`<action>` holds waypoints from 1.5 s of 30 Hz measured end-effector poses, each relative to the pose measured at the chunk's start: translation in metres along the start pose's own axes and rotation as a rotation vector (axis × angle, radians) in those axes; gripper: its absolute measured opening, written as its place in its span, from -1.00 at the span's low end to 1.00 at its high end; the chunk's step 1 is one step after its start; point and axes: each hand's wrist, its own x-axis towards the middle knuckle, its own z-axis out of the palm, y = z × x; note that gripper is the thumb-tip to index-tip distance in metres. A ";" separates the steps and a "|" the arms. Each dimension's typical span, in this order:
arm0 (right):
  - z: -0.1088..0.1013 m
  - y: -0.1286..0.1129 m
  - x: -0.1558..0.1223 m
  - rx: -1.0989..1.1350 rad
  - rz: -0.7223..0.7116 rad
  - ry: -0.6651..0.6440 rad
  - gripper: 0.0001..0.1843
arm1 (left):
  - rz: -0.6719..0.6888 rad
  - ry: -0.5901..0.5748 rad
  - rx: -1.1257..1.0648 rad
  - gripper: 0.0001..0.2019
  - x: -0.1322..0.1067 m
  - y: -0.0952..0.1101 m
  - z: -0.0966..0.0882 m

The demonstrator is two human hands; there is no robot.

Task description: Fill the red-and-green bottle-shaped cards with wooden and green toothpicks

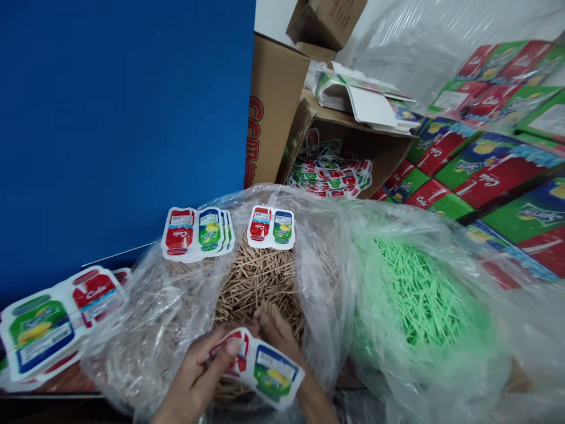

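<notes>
My left hand (pixel 198 377) pinches a printed card packet (pixel 260 365) with a red Cola panel and a green lemon-drink panel, thumb on its red side. My right hand (pixel 276 330) lies partly under that packet, its fingertips dug into a pile of tan sticks (pixel 260 282) in an open clear plastic bag (pixel 176 306). Whether it grips any sticks is hidden. Two more stacks of the same packets rest on the bag's far rim, one left (pixel 196 232) and one right (pixel 271 227).
A second clear bag holds green sticks (pixel 419 294) at the right. A pile of packets (pixel 48 324) lies at the left below a blue wall panel (pixel 123 118). Cardboard boxes (pixel 339 153) with more packets stand behind; printed cartons (pixel 498 165) are stacked at the right.
</notes>
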 end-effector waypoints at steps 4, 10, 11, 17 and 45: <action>-0.002 -0.018 0.005 0.338 0.072 0.007 -0.59 | 0.048 -0.315 0.161 -0.64 -0.004 0.005 0.007; 0.005 -0.016 -0.004 0.567 0.200 -0.174 -0.58 | 0.032 -0.363 0.242 -0.64 0.002 0.000 0.026; 0.004 -0.014 -0.006 0.536 0.174 -0.173 -0.59 | 0.021 -0.354 0.234 -0.64 0.001 -0.001 0.026; -0.022 -0.003 -0.012 -0.078 -0.109 -0.105 -0.53 | -0.351 -0.159 -0.166 -0.61 -0.008 -0.008 0.014; -0.033 -0.011 -0.017 -0.384 -0.124 -0.045 -0.57 | -0.587 0.611 -0.388 -0.59 -0.009 0.018 -0.014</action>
